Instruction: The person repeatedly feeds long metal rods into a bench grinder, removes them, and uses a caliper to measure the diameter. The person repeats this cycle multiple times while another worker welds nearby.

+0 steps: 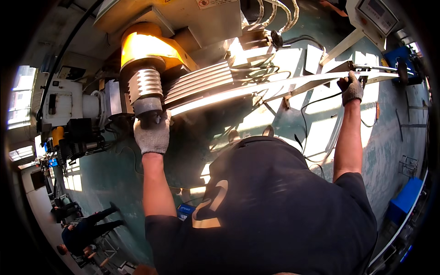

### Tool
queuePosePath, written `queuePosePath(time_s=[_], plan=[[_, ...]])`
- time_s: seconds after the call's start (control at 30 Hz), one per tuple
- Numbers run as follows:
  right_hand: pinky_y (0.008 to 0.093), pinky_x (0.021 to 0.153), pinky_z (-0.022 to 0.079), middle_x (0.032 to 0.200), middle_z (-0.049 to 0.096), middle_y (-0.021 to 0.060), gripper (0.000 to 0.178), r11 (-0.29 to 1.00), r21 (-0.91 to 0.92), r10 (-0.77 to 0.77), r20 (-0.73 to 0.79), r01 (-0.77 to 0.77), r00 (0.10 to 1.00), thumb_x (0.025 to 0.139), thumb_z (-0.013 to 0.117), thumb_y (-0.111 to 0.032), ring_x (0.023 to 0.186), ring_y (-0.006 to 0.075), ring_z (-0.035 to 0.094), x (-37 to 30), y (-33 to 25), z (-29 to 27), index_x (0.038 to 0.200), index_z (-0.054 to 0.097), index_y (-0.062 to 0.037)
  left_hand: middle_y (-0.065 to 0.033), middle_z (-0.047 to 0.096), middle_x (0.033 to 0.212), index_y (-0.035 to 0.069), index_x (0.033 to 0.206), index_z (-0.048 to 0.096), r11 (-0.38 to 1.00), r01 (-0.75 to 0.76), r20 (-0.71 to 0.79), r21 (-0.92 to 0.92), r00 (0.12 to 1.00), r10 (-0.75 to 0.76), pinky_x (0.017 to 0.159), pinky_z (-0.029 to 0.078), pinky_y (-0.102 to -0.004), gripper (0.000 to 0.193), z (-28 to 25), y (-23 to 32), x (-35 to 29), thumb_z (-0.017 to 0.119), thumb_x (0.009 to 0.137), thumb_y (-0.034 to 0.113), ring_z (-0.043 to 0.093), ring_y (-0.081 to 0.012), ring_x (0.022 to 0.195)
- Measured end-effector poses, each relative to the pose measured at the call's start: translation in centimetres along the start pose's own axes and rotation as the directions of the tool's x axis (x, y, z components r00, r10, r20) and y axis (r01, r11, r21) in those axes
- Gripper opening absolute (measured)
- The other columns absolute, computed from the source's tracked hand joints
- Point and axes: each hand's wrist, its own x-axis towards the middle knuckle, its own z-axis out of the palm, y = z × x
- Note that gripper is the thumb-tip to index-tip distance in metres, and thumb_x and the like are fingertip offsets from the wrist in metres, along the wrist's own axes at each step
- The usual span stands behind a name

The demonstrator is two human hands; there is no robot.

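Grips long strip (220, 97) with curled right hand (352, 88); cannot tell closure of left hand (152, 136) below ribbed cylinder (146, 85); could pinch it by tilting strip.

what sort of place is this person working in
Probably a metalworking shop or factory floor: there is a machine with a yellow housing and a ribbed metal cylinder, a control panel at upper right, and a long pale strip gripped by the gloved right hand.
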Motion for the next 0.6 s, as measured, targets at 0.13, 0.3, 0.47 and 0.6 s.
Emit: queuePosePath(time_s=[0.13, 0.3, 0.47, 0.6], plan=[[0.0374, 0.062, 0.059, 0.073, 0.063, 0.0046, 0.021, 1.0, -0.013, -0.007, 0.006, 0.007, 1.0, 0.102, 0.074, -0.024, 0.064, 0.0226, 0.065, 1.3, 0.4, -0.2, 0.089, 0.066, -0.0083, -0.0165, 0.078, 0.099, 0.006, 0.102, 0.077, 0.998, -0.01, 0.053, 0.06, 0.999, 0.007, 0.087, 0.058, -0.0488, 0.041, 0.1, -0.7, 0.3, 0.076, 0.089, 0.045, 0.073, -0.0395, 0.097], [0.0382, 0.064, 0.059, 0.071, 0.062, 0.0038, 0.023, 1.0, 0.004, 0.006, 0.039, -0.006, 0.999, 0.103, 0.073, -0.026, 0.065, 0.0234, 0.066, 1.5, 0.4, -0.2, 0.089, 0.064, -0.0101, -0.0176, 0.078, 0.1, 0.007, 0.103, 0.077, 0.998, 0.04, 0.074, 0.049, 0.996, -0.043, 0.089, 0.058, -0.0499, 0.04, -0.7, 0.4, 0.5, 0.076, 0.088, 0.044, 0.073, -0.0407, 0.098], [0.0382, 0.064, 0.059, 0.071, 0.062, 0.0038, 0.02, 1.0, 0.012, -0.002, 0.058, 0.001, 0.998, 0.103, 0.073, -0.024, 0.065, 0.0227, 0.066, 1.3, 0.2, 0.6, 0.091, 0.066, -0.0098, -0.0181, 0.078, 0.102, 0.006, 0.103, 0.078, 0.994, 0.052, 0.017, 0.091, 0.998, -0.054, 0.092, 0.058, -0.0484, 0.042, -1.1, 1.2, 0.3, 0.075, 0.088, 0.045, 0.073, -0.0406, 0.1], [0.0384, 0.066, 0.061, 0.073, 0.063, 0.0041, 0.018, 0.999, -0.035, -0.005, 0.046, 0.007, 0.999, 0.103, 0.072, -0.026, 0.065, 0.0229, 0.067, 0.9, 0.0, 1.2, 0.096, 0.067, -0.0095, -0.0177, 0.078, 0.113, 0.003, 0.113, 0.077, 0.989, 0.076, 0.057, 0.124, 0.995, -0.083, 0.101, 0.054, -0.0459, 0.057, -1.0, 1.3, 0.3, 0.073, 0.093, 0.057, 0.072, -0.038, 0.108]])
